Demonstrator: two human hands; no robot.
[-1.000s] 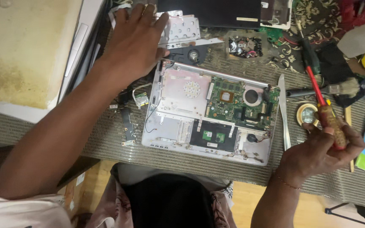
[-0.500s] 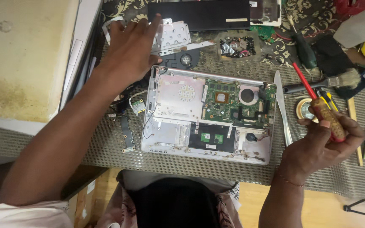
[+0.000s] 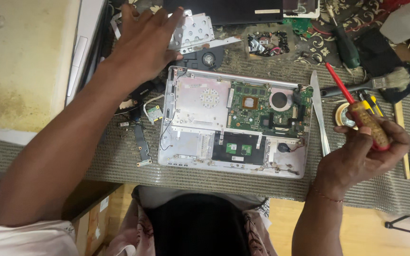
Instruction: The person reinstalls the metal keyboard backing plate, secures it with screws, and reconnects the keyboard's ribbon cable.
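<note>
An opened laptop base (image 3: 236,125) lies on the table with its green circuit board (image 3: 262,106) exposed. My left hand (image 3: 143,45) reaches to the far left beyond it, fingers spread flat over a perforated metal plate (image 3: 195,29), touching it. At the right my right hand (image 3: 364,151) is closed around the amber handle of a red-shafted screwdriver (image 3: 359,111), whose tip points up and left, away from the laptop.
A black cooling fan (image 3: 207,59), small loose boards (image 3: 141,142), a metal blade (image 3: 320,111), a brush (image 3: 380,84), a tape roll (image 3: 342,116), a green-handled screwdriver (image 3: 345,45) and a dark laptop lid (image 3: 224,9) surround the base. A woven mat (image 3: 119,163) covers the table.
The view has shifted slightly. My left hand stays on the metal plate at the far left. My right hand still holds the screwdriver, raised a little.
</note>
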